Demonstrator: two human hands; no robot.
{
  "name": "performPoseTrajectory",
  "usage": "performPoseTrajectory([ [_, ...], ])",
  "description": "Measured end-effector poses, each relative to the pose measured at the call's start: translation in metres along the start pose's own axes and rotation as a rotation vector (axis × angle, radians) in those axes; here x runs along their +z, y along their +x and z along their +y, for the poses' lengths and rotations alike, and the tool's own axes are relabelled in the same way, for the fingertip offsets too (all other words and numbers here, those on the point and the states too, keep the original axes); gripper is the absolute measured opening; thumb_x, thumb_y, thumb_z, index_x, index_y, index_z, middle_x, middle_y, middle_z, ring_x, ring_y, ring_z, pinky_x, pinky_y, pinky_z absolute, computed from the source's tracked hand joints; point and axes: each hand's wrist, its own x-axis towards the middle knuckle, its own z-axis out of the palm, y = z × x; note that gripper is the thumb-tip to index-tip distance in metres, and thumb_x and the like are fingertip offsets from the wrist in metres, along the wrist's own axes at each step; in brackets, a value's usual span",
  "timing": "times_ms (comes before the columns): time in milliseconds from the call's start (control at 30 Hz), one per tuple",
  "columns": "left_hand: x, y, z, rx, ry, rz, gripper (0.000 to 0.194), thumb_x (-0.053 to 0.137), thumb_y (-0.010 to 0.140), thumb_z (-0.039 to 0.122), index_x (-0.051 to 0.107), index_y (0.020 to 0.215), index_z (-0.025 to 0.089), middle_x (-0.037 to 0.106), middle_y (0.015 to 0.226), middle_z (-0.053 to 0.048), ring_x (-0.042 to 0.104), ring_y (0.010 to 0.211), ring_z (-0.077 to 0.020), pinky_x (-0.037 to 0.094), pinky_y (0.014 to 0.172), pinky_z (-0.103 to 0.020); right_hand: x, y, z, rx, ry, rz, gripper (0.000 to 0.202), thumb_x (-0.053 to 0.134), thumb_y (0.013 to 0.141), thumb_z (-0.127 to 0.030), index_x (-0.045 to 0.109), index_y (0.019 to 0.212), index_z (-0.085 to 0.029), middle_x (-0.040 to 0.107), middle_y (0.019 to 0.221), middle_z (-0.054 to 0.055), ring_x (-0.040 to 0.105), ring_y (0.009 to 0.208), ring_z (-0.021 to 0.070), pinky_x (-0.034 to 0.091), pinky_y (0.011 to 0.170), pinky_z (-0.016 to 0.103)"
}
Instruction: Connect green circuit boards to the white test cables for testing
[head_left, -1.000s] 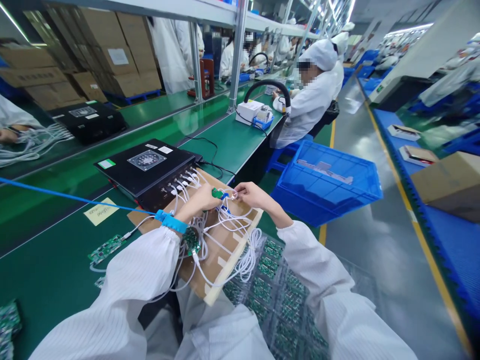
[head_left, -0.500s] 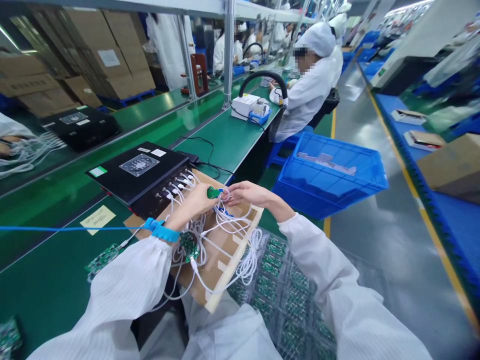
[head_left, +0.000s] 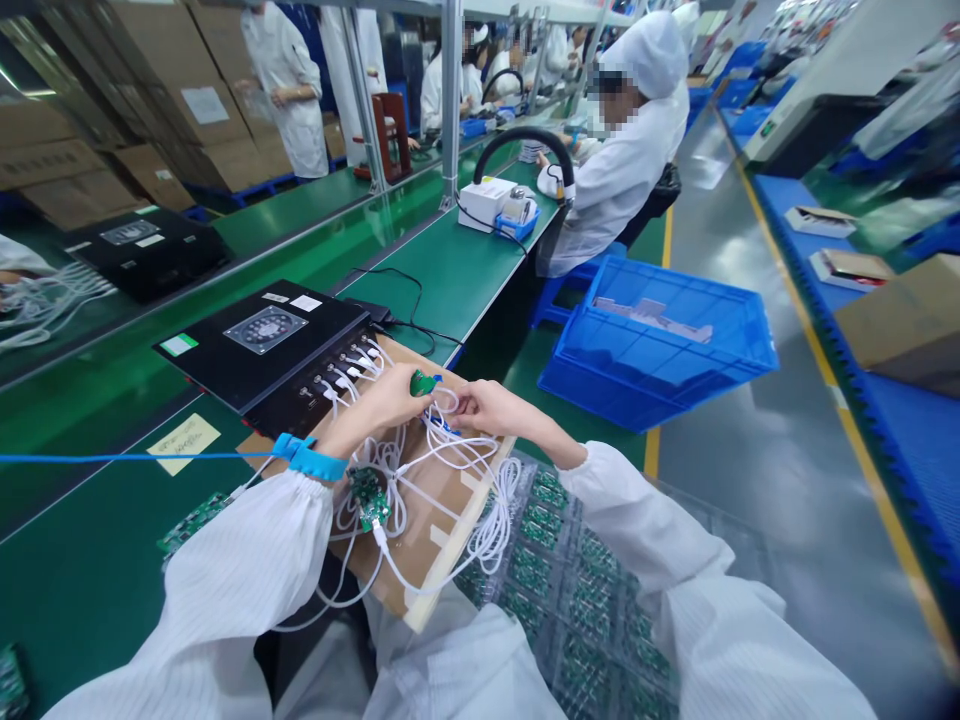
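My left hand (head_left: 394, 395), with a blue strap at its wrist, is closed on a small green circuit board (head_left: 424, 382) above the cardboard-covered board (head_left: 431, 490). Just to its right, my right hand (head_left: 480, 408) has its fingers pinched together by a looped white cable (head_left: 447, 400); what lies between the fingertips is too small to make out. Another green circuit board (head_left: 369, 498), plugged to a white cable, rests nearer me among tangled cables. White plugs line the front of the black box (head_left: 274, 345) with a round fan grille.
Circuit boards in clear trays (head_left: 547, 530) lie low at the right, beside my lap. A blue crate (head_left: 660, 345) stands beyond them. A yellow note (head_left: 184, 443) is on the green bench (head_left: 90, 560). A person in white (head_left: 622, 170) sits further along.
My right hand has drawn slightly away from the small board, and its fingers have closed more. My left hand still holds the board. The camera view has shifted a little.
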Motion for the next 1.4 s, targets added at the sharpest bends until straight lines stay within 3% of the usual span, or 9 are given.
performPoseTrajectory([
  [267, 0.005, 0.003, 0.0, -0.064, -0.05, -0.078, 0.017, 0.064, 0.081, 0.025, 0.052, 0.071, 0.019, 0.058, 0.06, 0.001, 0.054, 0.057, -0.0151, 0.033, 0.055, -0.028, 0.013, 0.001, -0.016, -0.075, -0.181, -0.083, 0.004, 0.068, 0.081, -0.015, 0.069, 0.079, -0.019, 0.064, 0.066, -0.004, 0.051, 0.057, 0.0095, 0.035, 0.053, 0.023],
  [400, 0.01, 0.01, -0.003, -0.044, -0.011, -0.072, 0.014, 0.065, 0.079, 0.024, 0.053, 0.072, 0.019, 0.061, 0.063, 0.0, 0.057, 0.059, -0.0167, 0.033, 0.055, -0.028, 0.015, 0.001, -0.018, -0.116, -0.263, -0.123, 0.022, 0.059, 0.083, -0.013, 0.052, 0.063, -0.018, 0.047, 0.057, -0.006, 0.037, 0.053, 0.0079, 0.028, 0.052, 0.026],
  [567, 0.01, 0.01, -0.002, -0.044, -0.024, -0.056, 0.016, 0.066, 0.08, 0.023, 0.052, 0.073, 0.019, 0.062, 0.066, -0.001, 0.058, 0.061, -0.0169, 0.034, 0.055, -0.029, 0.015, 0.001, -0.022, -0.066, -0.394, -0.046, 0.038, 0.058, 0.086, -0.017, 0.035, 0.056, -0.021, 0.03, 0.052, -0.007, 0.025, 0.05, 0.0075, 0.02, 0.051, 0.03],
  [667, 0.007, 0.007, -0.001, -0.055, -0.08, -0.034, 0.015, 0.064, 0.082, 0.02, 0.051, 0.075, 0.02, 0.06, 0.063, 0.0, 0.058, 0.058, -0.0161, 0.036, 0.056, -0.028, 0.012, 0.001, -0.025, -0.078, -0.36, -0.067, 0.036, 0.059, 0.09, -0.02, 0.04, 0.058, -0.02, 0.035, 0.052, -0.007, 0.03, 0.051, 0.008, 0.024, 0.052, 0.029],
  [833, 0.007, 0.004, 0.001, -0.07, -0.132, -0.057, 0.016, 0.063, 0.082, 0.017, 0.051, 0.073, 0.02, 0.058, 0.057, 0.002, 0.056, 0.054, -0.0155, 0.034, 0.055, -0.028, 0.009, 0.003, -0.024, -0.139, -0.271, -0.136, 0.018, 0.062, 0.085, -0.013, 0.055, 0.07, -0.018, 0.051, 0.062, -0.005, 0.04, 0.057, 0.0087, 0.03, 0.055, 0.025],
  [967, 0.008, 0.006, 0.001, -0.065, -0.078, -0.028, 0.021, 0.065, 0.08, 0.016, 0.049, 0.068, 0.02, 0.057, 0.057, 0.002, 0.053, 0.055, -0.0146, 0.032, 0.057, -0.028, 0.011, 0.006, -0.018, -0.178, -0.34, -0.178, 0.026, 0.057, 0.085, -0.011, 0.047, 0.063, -0.019, 0.046, 0.058, -0.005, 0.037, 0.056, 0.0086, 0.029, 0.055, 0.026],
  [1133, 0.008, 0.005, 0.002, -0.07, -0.118, -0.035, 0.018, 0.064, 0.082, 0.016, 0.05, 0.071, 0.02, 0.057, 0.059, 0.002, 0.052, 0.056, -0.0144, 0.031, 0.057, -0.028, 0.012, 0.004, -0.014, -0.174, -0.422, -0.05, 0.034, 0.054, 0.085, -0.011, 0.035, 0.058, -0.021, 0.034, 0.054, -0.006, 0.028, 0.052, 0.0082, 0.022, 0.052, 0.028],
  [1300, 0.004, 0.003, 0.003, -0.083, -0.105, -0.004, 0.017, 0.063, 0.082, 0.019, 0.05, 0.072, 0.02, 0.058, 0.061, 0.003, 0.053, 0.058, -0.0146, 0.03, 0.057, -0.029, 0.006, 0.002, -0.016, -0.222, -0.215, -0.199, 0.017, 0.056, 0.085, -0.011, 0.055, 0.07, -0.018, 0.05, 0.059, -0.006, 0.037, 0.054, 0.0084, 0.028, 0.052, 0.025],
  [1400, 0.003, 0.001, 0.003, -0.067, -0.1, -0.01, 0.018, 0.062, 0.083, 0.02, 0.048, 0.071, 0.02, 0.057, 0.06, 0.003, 0.053, 0.058, -0.0143, 0.03, 0.057, -0.029, 0.007, 0.004, -0.015, -0.195, -0.139, -0.211, 0.011, 0.058, 0.085, -0.011, 0.06, 0.076, -0.018, 0.055, 0.06, -0.005, 0.043, 0.055, 0.009, 0.031, 0.052, 0.023],
])
